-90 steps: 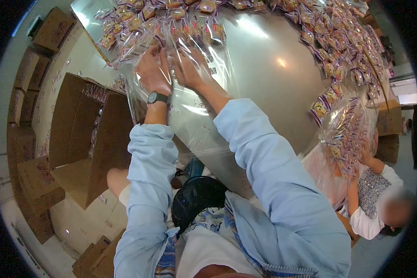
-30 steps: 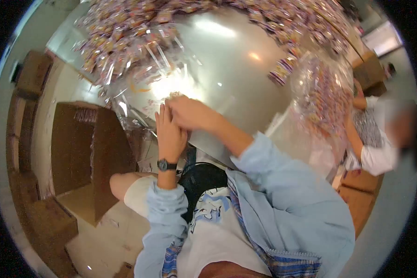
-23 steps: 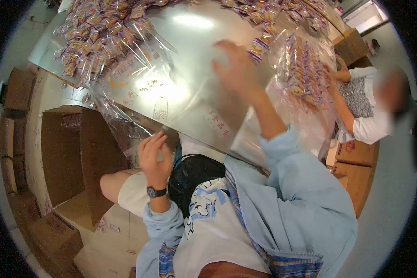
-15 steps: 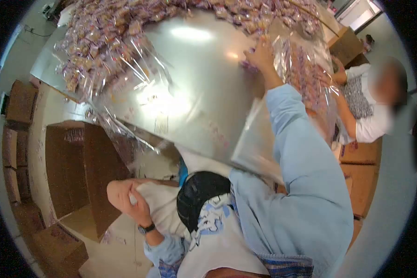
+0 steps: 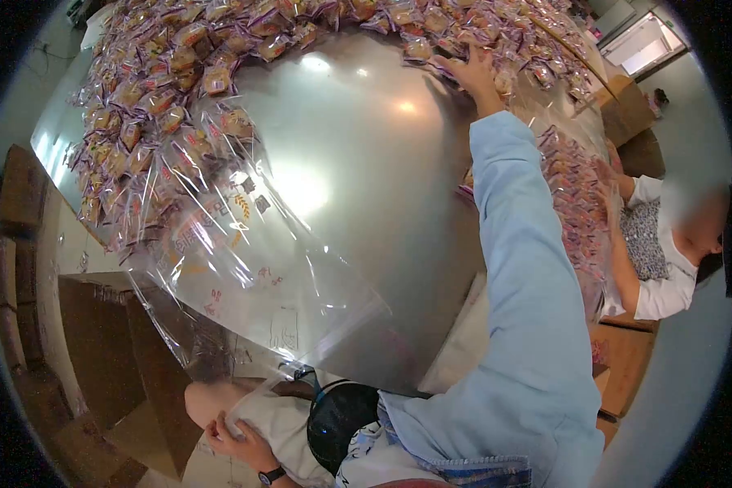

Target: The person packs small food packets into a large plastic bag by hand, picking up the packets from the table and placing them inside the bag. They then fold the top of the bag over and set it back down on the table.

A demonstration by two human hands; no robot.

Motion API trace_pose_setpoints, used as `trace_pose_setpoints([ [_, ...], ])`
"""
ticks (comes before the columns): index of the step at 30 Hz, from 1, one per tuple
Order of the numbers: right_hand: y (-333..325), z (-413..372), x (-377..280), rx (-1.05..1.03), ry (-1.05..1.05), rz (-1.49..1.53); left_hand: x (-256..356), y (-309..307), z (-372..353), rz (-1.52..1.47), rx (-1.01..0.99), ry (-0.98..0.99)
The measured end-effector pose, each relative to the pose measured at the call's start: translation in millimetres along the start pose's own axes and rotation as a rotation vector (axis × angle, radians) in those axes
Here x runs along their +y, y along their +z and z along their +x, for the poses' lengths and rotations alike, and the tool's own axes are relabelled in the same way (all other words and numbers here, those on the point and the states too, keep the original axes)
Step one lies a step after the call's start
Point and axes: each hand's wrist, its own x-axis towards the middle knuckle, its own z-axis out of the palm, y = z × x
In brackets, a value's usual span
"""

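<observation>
My right hand (image 5: pixel 478 77) reaches to the far right of the metal table, fingers spread over the edge of a heap of small wrapped pastries (image 5: pixel 183 57). Thumb and fingers are apart, touching or just above the purple-edged packets; I cannot see one clearly gripped. Down by my knee, my left hand (image 5: pixel 240 443), with a dark watch on the wrist, rests with loosely bent fingers apart and nothing visible in them. A large clear plastic bag (image 5: pixel 244 244) with printing lies at the table's left front, pastries showing in its far end. One packet (image 5: pixel 466 183) sits beside my right sleeve.
A co-worker (image 5: pixel 663 236) at the right has hands on a clear bag of neatly rowed packets (image 5: pixel 573 187). Clear plastic sheets (image 5: pixel 455 333) lie at the table's front edge. An open cardboard box (image 5: pixel 110 358) stands on the floor at left; more cartons (image 5: pixel 618 366) are at right.
My right hand has moved farther out to the heap; the purple packet at its fingers before is no longer visible there. The view has shifted, showing more of the printed bag.
</observation>
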Motion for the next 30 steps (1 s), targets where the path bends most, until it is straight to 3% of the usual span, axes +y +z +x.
trace_pose_setpoints([
  [1, 12, 2, 2, -0.112, 0.029, -0.154, 4, -4, 1, -0.002, -0.002, -0.005],
  [5, 4, -12, -22, -0.046, 0.021, -0.269, 6, -3, -3, 0.086, 0.064, 0.040],
  [8, -17, -31, -23, -0.135, -0.085, -0.230, 6, -4, -8, 0.095, 0.080, 0.036],
  [11, -41, -84, -30, -0.020, -0.210, -0.361, 3, -11, -17, 0.081, 0.103, 0.040],
  [14, -62, -104, -23, -0.056, -0.375, -0.118, -9, -20, -28, 0.091, 0.108, 0.038],
  [19, -75, -92, -22, 0.209, -0.366, 0.611, -22, -33, -43, 0.071, 0.202, 0.062],
  [21, -106, -78, -27, -0.155, -0.089, 1.330, -30, -39, -48, 0.069, 0.213, 0.058],
  [23, -140, -75, -34, -0.378, 0.124, 1.712, -34, -43, -56, 0.055, 0.226, 0.057],
  [25, -173, -83, -45, -0.411, 0.192, 1.821, -40, -45, -62, 0.074, 0.265, 0.082],
  [27, -182, -83, -43, -0.569, 0.095, 1.744, -37, -49, -70, 0.081, 0.284, 0.069],
  [29, -185, -86, -52, -0.585, 0.056, 1.592, -26, -59, -75, 0.072, 0.278, 0.020],
  [30, -181, -86, -54, -0.643, 0.044, 1.664, -27, -60, -78, 0.065, 0.291, 0.026],
])
